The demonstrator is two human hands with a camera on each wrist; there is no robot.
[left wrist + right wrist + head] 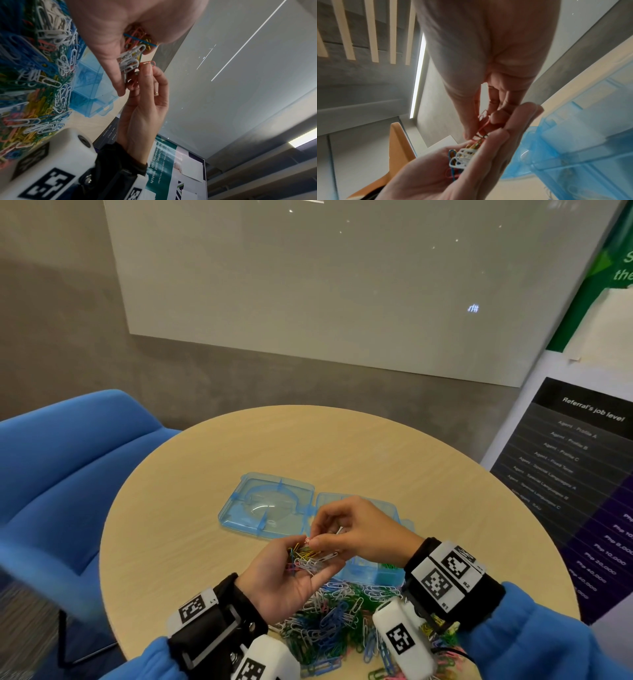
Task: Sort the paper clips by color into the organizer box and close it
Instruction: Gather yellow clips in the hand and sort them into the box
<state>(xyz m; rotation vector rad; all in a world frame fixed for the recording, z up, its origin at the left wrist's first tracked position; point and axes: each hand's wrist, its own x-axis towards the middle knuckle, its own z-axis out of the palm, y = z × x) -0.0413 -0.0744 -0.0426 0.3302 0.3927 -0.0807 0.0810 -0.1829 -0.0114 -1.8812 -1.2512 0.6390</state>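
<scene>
The left hand lies palm up, fingers loosely cupped round a small mixed bunch of thin plastic-coated wire paper clips, serving as a tray for picking. The right hand, just above it, pinches pink clips between thumb and fingertips. The translucent blue plastic organizer box lies open beneath the right hand; the big multicoloured heap lies under both wrists.

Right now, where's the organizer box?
Head view: the blue organizer box sits open at table centre, beyond the loose clip pile, mostly hidden behind the right hand; its lid lies flat to the left.
</scene>
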